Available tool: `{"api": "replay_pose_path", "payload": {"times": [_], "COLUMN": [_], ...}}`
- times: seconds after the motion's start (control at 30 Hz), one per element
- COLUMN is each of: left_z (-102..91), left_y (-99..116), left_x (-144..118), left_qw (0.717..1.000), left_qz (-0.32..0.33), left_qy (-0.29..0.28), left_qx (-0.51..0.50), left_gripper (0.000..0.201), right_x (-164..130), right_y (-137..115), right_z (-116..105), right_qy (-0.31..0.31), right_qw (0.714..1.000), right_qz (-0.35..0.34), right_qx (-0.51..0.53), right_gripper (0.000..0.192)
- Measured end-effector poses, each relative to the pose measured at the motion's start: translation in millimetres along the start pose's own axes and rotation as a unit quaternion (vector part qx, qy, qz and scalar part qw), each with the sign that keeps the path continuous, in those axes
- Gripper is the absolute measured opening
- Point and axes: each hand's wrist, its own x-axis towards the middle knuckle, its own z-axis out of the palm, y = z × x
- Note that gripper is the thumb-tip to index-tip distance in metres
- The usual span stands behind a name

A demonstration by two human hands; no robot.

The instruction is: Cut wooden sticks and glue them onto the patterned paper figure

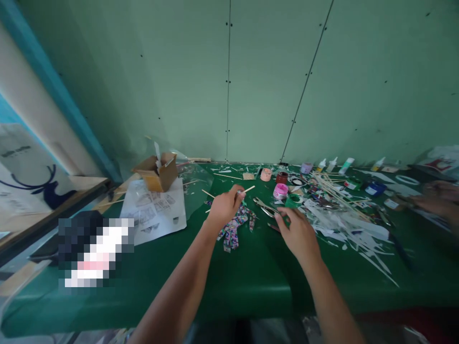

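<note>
My left hand (225,206) is closed around a thin wooden stick (248,189), whose pale end sticks out to the right past the fingertips. Below and partly behind that hand lies a piece of colourful patterned material cut into strips (233,231). More thin stick ends show to the left of the hand. My right hand (296,231) has its fingers at the handle end of metal pliers (264,207), which point up and left over the green tabletop. Part of the handles is hidden by the fingers.
Paint pots, including a pink one (280,191), stand behind my right hand. Paper scraps and thin sticks (340,196) are heaped to the right. A cardboard box (159,172) rests on a printed sheet (154,215) at left. Another person's hand (441,198) is at far right.
</note>
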Motion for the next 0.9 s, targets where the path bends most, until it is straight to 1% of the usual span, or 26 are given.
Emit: {"api": "replay_pose_path", "payload": {"times": [0.03,0.07,0.1,0.13,0.2,0.3,0.37,0.47,0.53,0.6,0.73,0.9], "left_z": [0.0,1.1,3.5,7.1,17.1,34.4,44.2,53.1,55.6,56.5,57.0,56.9], "left_y": [8.1,17.3,27.3,37.2,54.4,67.9,68.4,63.7,61.1,60.2,60.2,59.7], "left_x": [-3.0,-7.8,-14.5,-23.2,-45.2,-80.7,-98.8,-112.6,-114.6,-114.3,-114.0,-115.2], "left_qw": [1.0,1.0,0.999,0.998,0.992,0.988,0.985,0.978,0.973,0.97,0.97,0.971], "left_qz": [-0.01,-0.021,-0.033,-0.039,-0.044,-0.027,-0.019,-0.015,-0.016,-0.018,-0.018,-0.023], "left_qy": [0.012,0.018,0.018,0.002,-0.022,-0.054,-0.082,-0.11,-0.123,-0.134,-0.143,-0.144], "left_qx": [-0.016,-0.015,0.008,0.048,0.114,0.14,0.149,0.178,0.195,0.202,0.195,0.19], "left_gripper": [0.022,0.022,0.021,0.021,0.019,0.014,0.013,0.01,0.01,0.009,0.01,0.014], "right_x": [-14.1,-27.4,-39.1,-48.4,-59.4,-60.6,-58.6,-59.6,-62.5,-65.1,-66.9,-68.6], "right_y": [10.0,18.6,25.0,29.2,31.7,29.4,29.7,33.4,35.1,34.9,31.4,29.7], "right_z": [-6.0,-10.2,-13.0,-14.5,-15.0,-13.2,-12.0,-11.6,-12.3,-13.6,-16.4,-19.1], "right_qy": [-0.001,-0.004,-0.015,-0.031,-0.059,-0.072,-0.066,-0.041,-0.029,-0.033,-0.05,-0.041], "right_qw": [0.998,0.992,0.985,0.978,0.97,0.972,0.978,0.988,0.991,0.992,0.994,0.995], "right_qz": [0.004,0.024,0.04,0.051,0.063,0.065,0.057,0.056,0.075,0.087,0.082,0.069], "right_qx": [-0.064,-0.122,-0.168,-0.199,-0.225,-0.216,-0.19,-0.135,-0.103,-0.082,-0.059,-0.057], "right_gripper": [0.03,0.028,0.027,0.025,0.022,0.017,0.016,0.02,0.023,0.025,0.027,0.03]}}
